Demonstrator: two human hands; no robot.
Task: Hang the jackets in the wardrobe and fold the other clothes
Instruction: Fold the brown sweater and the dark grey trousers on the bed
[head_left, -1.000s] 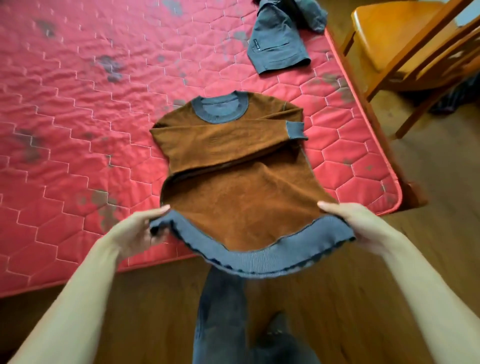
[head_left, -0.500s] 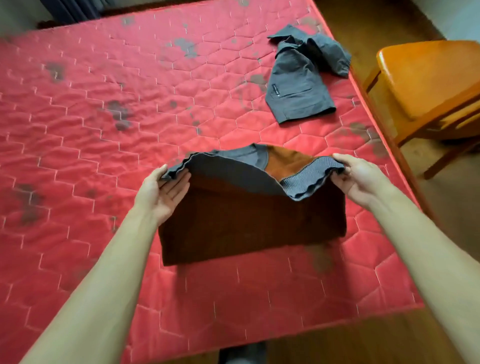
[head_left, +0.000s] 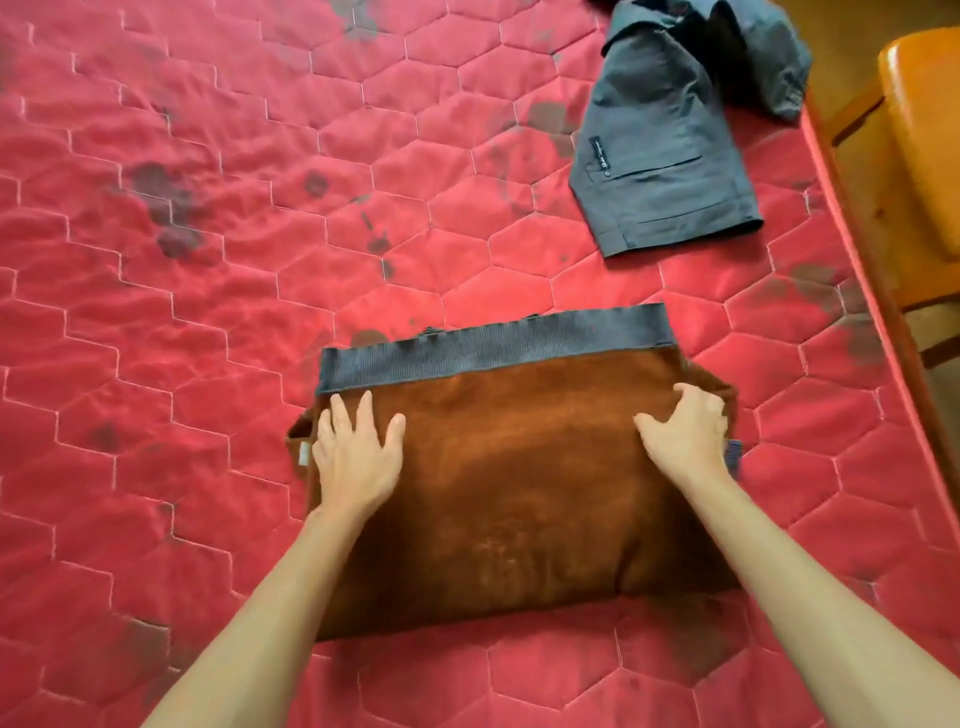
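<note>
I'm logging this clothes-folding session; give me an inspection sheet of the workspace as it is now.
Surface: red quilted mattress, dark stains across it.
Job's things: brown sweater folded flat, grey hem band along its far edge; grey garment lies rumpled, far right.
Clutter: nothing seen.
Grippers: left hand flat on the sweater's left part; right hand presses its right part, fingers bent.
Cables: nothing seen.
Surroundings: wooden chair beside the mattress's right edge.

Brown sweater (head_left: 519, 478) with grey ribbed hem, red hexagon-quilted mattress (head_left: 182, 312), grey shorts (head_left: 660, 156), orange chair (head_left: 924, 130)
</note>
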